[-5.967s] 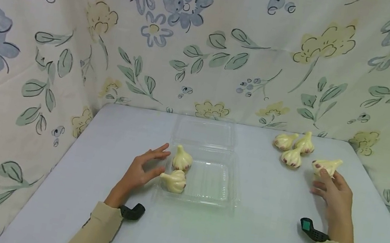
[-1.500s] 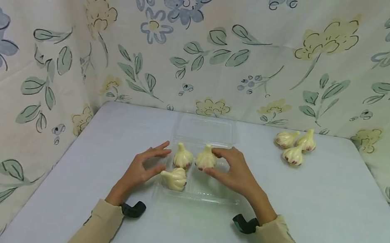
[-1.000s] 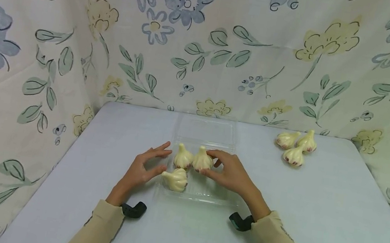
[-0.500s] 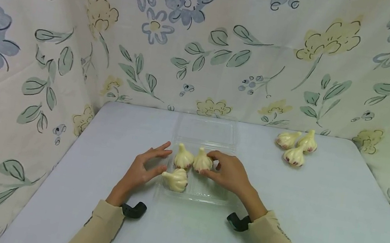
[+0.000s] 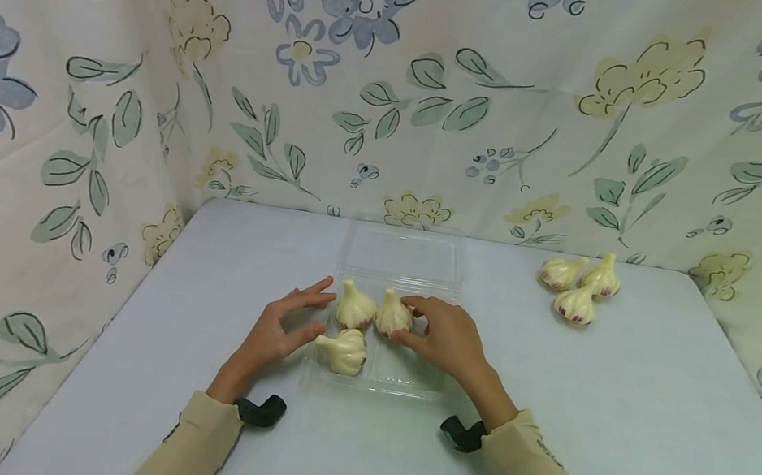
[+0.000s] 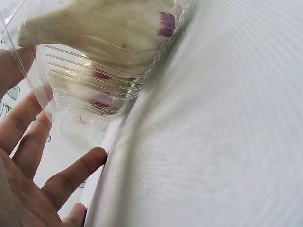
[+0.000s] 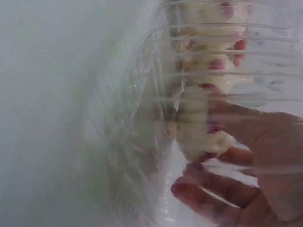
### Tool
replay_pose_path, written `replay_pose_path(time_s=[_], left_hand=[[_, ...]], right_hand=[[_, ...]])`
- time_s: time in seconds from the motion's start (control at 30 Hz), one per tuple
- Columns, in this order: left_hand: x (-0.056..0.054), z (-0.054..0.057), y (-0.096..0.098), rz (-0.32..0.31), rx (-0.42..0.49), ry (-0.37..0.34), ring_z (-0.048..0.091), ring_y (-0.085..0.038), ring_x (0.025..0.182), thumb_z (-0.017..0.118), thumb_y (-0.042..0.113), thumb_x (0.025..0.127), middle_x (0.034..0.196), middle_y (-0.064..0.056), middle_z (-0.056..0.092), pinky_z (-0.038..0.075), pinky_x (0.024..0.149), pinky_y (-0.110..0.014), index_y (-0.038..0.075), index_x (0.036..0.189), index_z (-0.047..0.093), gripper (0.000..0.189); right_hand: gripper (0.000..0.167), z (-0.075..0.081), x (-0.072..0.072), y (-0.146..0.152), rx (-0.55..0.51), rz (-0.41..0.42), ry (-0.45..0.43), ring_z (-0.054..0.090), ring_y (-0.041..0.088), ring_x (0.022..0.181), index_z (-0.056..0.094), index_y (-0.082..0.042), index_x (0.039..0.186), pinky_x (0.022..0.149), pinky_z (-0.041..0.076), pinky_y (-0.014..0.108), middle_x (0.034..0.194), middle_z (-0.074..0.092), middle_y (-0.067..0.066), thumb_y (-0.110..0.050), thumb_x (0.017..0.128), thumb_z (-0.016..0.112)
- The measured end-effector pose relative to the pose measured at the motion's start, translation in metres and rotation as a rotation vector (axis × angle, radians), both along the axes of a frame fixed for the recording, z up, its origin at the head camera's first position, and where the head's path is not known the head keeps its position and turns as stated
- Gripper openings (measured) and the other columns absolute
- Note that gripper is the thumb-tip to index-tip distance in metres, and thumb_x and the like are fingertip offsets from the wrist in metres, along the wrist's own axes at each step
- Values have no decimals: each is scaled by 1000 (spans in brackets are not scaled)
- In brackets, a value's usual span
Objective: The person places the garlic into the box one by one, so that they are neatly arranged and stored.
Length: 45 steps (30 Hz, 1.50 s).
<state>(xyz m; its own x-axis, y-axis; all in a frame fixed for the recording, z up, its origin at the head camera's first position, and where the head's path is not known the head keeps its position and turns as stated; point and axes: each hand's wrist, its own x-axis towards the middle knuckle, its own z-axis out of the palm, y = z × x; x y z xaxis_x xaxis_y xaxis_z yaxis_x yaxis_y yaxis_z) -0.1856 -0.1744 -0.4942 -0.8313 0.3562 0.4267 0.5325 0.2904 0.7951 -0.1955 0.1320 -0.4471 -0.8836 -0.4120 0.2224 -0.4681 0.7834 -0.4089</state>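
A clear plastic clamshell container (image 5: 395,392) lies open on the table, its lid folded back behind it. Inside, one garlic bulb (image 5: 356,309) stands at the back left and another garlic bulb (image 5: 343,351) lies at the front left, stem pointing left. My right hand (image 5: 449,336) pinches a third garlic bulb (image 5: 393,315) between thumb and fingers in the back row, close beside the first. Seen through the clear wall in the right wrist view, the fingers (image 7: 236,118) curve round that bulb. My left hand (image 5: 273,330) rests with spread fingers at the container's left wall.
Three more garlic bulbs (image 5: 574,303) sit together at the back right of the white table (image 5: 260,252). The clear lid (image 5: 403,257) lies flat toward the back edge. A flowered cloth (image 5: 400,109) hangs behind and at both sides.
My right hand has carried a garlic bulb from the table's right side into the container, then slid it left; the back-left bulb has shifted slightly left too. My left hand stays put.
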Motion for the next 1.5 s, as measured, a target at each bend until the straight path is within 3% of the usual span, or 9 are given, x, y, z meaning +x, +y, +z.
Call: replay_pose_path(time_s=[0.33,0.83,1.0,1.17,1.37,1.5], left_hand=[[-1,-2,-1,2,3,1,45,-36,147,71,3,91,159,-11,47,12,121,-73,10,138,64,48],[1,0,0,5,-2,-6,45,-33,146,72,5,91,159,-11,47,12,122,-73,8,137,64,47],[1,1,1,9,-3,-1,46,-34,146,72,4,91,158,-12,47,12,121,-73,8,137,64,47],[0,1,0,9,-8,-7,47,-38,144,71,5,92,159,-10,47,12,122,-72,8,138,63,47],[1,1,1,10,-14,-17,48,-39,143,71,7,93,159,-7,46,13,123,-70,7,138,63,46],[2,2,1,10,-14,-15,48,-36,144,71,8,92,159,-8,47,13,122,-71,7,137,63,46]], right_hand=[[59,0,1,-1,21,-18,14,58,6,65,69,-12,130,70,55,37,110,78,5,-46,83,82],[63,-1,2,0,-19,-59,-43,64,13,78,67,-15,133,64,50,29,114,73,4,-49,82,83],[56,-1,1,2,-171,-62,-66,68,19,91,68,-12,131,72,53,34,118,72,6,-41,85,82],[45,-4,1,8,-406,-15,-46,70,19,86,69,-8,127,73,55,39,114,74,14,-27,88,81],[32,-6,1,12,-564,8,54,66,14,75,72,-8,117,66,52,29,99,77,13,-16,88,81],[25,-11,1,15,-639,-13,80,64,14,75,74,-8,114,67,53,22,95,77,9,-10,90,78]])
